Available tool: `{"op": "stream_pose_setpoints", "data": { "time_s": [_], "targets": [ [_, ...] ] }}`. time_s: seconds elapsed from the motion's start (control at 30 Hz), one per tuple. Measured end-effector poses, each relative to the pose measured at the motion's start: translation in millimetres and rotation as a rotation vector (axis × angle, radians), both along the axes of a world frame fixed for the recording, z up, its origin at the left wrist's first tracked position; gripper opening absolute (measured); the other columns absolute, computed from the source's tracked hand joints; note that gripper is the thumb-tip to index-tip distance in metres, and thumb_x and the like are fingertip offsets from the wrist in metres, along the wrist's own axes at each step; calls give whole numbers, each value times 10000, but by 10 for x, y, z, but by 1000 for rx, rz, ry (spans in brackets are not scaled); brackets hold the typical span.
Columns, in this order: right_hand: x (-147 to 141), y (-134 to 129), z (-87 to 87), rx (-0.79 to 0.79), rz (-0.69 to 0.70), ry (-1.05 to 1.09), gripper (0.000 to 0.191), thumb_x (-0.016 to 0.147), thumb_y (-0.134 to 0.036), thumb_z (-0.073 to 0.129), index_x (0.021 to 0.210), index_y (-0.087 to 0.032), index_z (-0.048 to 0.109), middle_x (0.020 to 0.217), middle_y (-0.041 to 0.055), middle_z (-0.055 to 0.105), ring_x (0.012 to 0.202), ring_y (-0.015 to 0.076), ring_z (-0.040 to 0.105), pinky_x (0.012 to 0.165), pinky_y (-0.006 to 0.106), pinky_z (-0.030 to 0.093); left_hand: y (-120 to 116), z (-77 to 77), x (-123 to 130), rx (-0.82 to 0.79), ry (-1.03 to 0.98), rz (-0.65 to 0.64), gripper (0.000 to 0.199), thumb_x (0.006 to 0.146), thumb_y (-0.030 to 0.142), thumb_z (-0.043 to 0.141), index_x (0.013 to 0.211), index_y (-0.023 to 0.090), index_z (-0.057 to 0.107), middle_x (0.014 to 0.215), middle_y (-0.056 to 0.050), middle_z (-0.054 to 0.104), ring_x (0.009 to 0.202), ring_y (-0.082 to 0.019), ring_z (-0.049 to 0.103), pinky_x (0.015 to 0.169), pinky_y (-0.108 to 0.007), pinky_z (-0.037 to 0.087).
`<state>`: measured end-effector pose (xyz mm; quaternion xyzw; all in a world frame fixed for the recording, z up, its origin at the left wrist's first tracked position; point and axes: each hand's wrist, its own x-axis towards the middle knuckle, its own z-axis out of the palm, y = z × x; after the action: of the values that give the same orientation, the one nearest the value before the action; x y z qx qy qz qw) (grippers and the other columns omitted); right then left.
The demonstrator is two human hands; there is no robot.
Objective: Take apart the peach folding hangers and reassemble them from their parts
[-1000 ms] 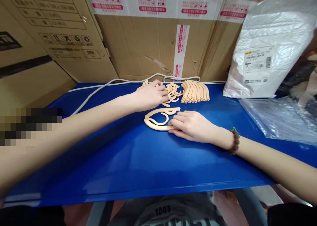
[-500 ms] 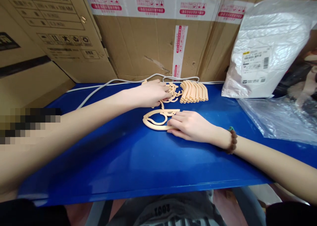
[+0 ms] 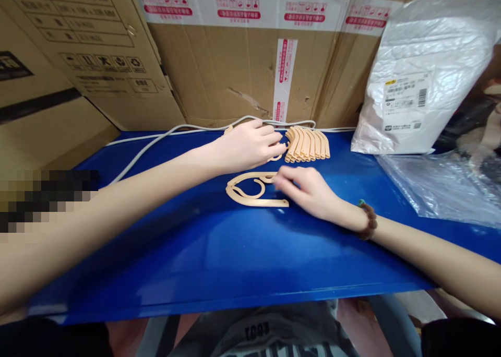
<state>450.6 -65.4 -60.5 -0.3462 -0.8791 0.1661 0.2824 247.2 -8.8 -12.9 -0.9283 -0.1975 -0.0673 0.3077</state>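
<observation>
Right hand (image 3: 311,192) has just come off the lower arm of the hanger-shaped piece (image 3: 256,202), which lies flat on the blue table (image 3: 235,263), baring that end; wrist low, fingers bent at the upper arm's tip, blurred, grip can't tell. Farther, left hand (image 3: 248,147) has shifted right, palm-down, fingers curled over small hooks (image 3: 277,157) beside the curved stack (image 3: 308,144), hold hidden.

Left hand (image 3: 250,144) upper center, over pile of small curved pieces (image 3: 277,155), fingers hiding most of it. Right hand (image 3: 307,192) right of center, fingers blurred, at upper arm end of beige folded hanger (image 3: 256,202). Row of curved beige arms (image 3: 308,144) just right of pile. Blue table (image 3: 235,258) beneath. White plastic package (image 3: 422,80) upper right, cardboard box (image 3: 230,59) top center.
</observation>
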Motion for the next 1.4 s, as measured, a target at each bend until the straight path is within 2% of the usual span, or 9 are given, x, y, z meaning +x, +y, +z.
{"op": "stream_pose_setpoints", "data": {
  "time_s": [0.1, 0.2, 0.37, 0.5, 0.63, 0.77, 0.93, 1.2, 1.4],
  "targets": [
    [12, 62, 55, -197, -139, 319, 447, 1045, -446, 364, 703, -194, 502, 630, -20, 505, 609, 124, 466, 631, 266, 372, -209, 32, 48, 25, -91, -51, 418, 1057, 197, 275, 1014, 211, 691, 942, -74, 713, 900, -218, 650, 735, -374, 451],
    [-18, 63, 111, -413, -70, 480, 457, 1015, -524, 394, 706, -201, 488, 663, -12, 508, 647, 133, 480, 656, 275, 415, -439, -41, 92, 104, -139, -188, 394, 1058, 199, 308, 930, 244, 677, 891, -33, 710, 834, -172, 646, 664, -325, 421],
    [-73, -33, 165, -570, 72, 401, 261, 915, -410, 586, 797, -181, 541, 744, -15, 534, 680, 121, 493, 624, 250, 417, -734, -235, 133, 215, -246, -375, 268, 997, 132, 468, 802, 214, 633, 752, -8, 678, 713, -148, 616, 680, -294, 442],
    [-42, -21, 268, -465, 23, 290, 231, 946, -347, 503, 784, -185, 524, 729, -7, 545, 679, 130, 520, 628, 260, 432, -851, -284, 73, 132, -298, -218, 193, 1004, 168, 473, 929, 188, 649, 887, -25, 715, 803, -163, 645, 733, -286, 492],
    [59, 48, 403, -156, -75, 76, 307, 984, -367, 430, 724, -204, 454, 673, -14, 505, 631, 132, 474, 570, 263, 358, -844, -291, -107, -187, -345, 2, 212, 1013, 240, 451, 973, 164, 645, 1025, -91, 701, 911, -208, 633, 785, -327, 522],
    [200, 68, 376, 131, -126, -352, 358, 1001, -411, 429, 705, -210, 408, 621, -7, 490, 542, 126, 384, 546, 292, 242, -762, -370, -310, -490, -378, 64, 276, 1032, 334, 444, 991, 205, 684, 1213, -93, 653, 1170, -241, 560, 1006, -402, 482],
    [295, 22, 207, 137, -53, -602, 340, 1055, -382, 335, 815, -194, 486, 787, 52, 644, 621, 158, 547, 589, 295, 289, -686, -550, -418, -547, -413, 120, 314, 1040, 298, 411, 1159, 226, 692, 1371, -99, 592, 1336, -281, 453, 1121, -499, 413],
    [283, -74, 138, 147, -61, -663, 506, 976, -676, 416, 878, -193, 534, 738, 49, 687, 580, 181, 608, 521, 282, 228, -705, -647, -428, -695, -473, 207, 448, 1048, 409, 388, 1422, 185, 491, 1494, -149, 483, 1396, -271, 423, 1150, -502, 396],
    [283, -63, 117, 200, -69, -643, 416, 1062, -502, 334, 875, -186, 531, 807, 49, 682, 619, 171, 611, 550, 280, 263, -736, -644, -379, -664, -449, 107, 367, 992, 424, 515, 1275, 199, 577, 1503, -148, 471, 1451, -352, 337, 1175, -589, 327]
  ]
}}
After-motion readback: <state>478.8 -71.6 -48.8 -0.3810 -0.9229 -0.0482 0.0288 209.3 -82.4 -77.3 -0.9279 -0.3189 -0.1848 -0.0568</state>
